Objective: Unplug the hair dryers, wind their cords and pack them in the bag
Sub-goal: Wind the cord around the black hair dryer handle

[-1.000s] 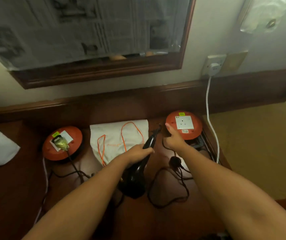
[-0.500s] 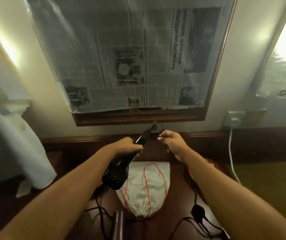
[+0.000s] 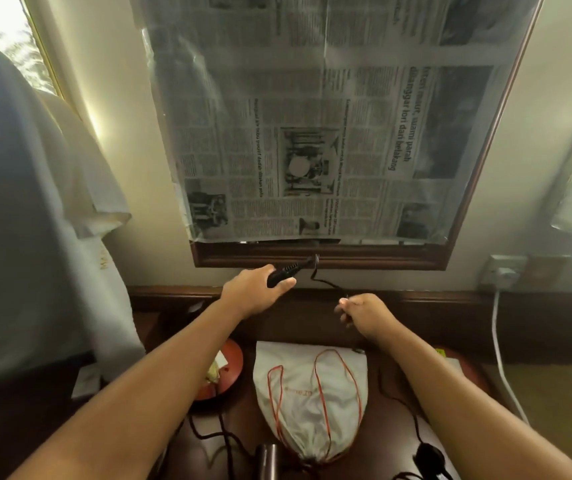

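My left hand [image 3: 255, 287] is raised in front of the mirror frame, closed around the handle of a black hair dryer [image 3: 282, 273]; only the handle end shows past my fingers. Its black cord [image 3: 324, 282] leaves the handle tip and runs down to my right hand [image 3: 364, 313], which pinches it. The cord's black plug [image 3: 428, 457] lies loose on the desk at the lower right. A white drawstring bag [image 3: 308, 400] with orange cords lies flat on the desk between my forearms. A second dryer's brown barrel [image 3: 266, 460] shows at the bottom edge.
An orange extension reel [image 3: 230, 367] sits left of the bag, partly behind my left forearm. A white cable [image 3: 499, 355] hangs from a wall socket [image 3: 500, 273] on the right. A newspaper-covered mirror [image 3: 312, 133] fills the wall ahead. White cloth [image 3: 35, 220] hangs at the left.
Both hands rose from the desk by the reels up toward the mirror frame, lifting the black dryer. My right hand has drawn away to the right along the cord. The view tilted upward.
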Demonstrator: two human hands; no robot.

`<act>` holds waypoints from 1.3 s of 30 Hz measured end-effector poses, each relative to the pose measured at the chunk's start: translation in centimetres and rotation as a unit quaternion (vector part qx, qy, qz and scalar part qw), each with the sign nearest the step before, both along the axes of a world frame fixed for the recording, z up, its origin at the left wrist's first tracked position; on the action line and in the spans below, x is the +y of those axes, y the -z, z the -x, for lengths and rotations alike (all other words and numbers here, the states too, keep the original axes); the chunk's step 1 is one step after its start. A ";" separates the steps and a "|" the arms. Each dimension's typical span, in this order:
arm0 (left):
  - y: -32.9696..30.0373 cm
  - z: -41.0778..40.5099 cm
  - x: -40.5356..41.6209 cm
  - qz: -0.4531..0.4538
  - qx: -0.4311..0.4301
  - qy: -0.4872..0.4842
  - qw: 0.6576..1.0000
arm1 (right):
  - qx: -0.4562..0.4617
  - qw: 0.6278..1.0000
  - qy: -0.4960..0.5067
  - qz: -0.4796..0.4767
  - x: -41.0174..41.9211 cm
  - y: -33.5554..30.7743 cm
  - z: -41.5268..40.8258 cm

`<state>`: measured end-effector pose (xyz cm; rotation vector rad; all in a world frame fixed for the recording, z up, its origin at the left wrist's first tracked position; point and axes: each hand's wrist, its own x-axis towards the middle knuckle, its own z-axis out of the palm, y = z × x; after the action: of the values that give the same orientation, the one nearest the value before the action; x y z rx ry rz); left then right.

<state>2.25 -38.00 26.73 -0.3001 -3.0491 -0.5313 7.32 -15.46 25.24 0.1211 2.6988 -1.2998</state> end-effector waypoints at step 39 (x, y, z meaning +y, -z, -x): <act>-3.2 -1.9 4.2 0.065 0.122 0.097 0.986 | -0.043 0.948 -0.045 0.311 2.1 0.5 -3.2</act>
<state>4.15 -33.77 29.89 -0.6232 -2.8344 -0.2756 10.55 -13.36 24.72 -0.0158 2.0696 -1.9787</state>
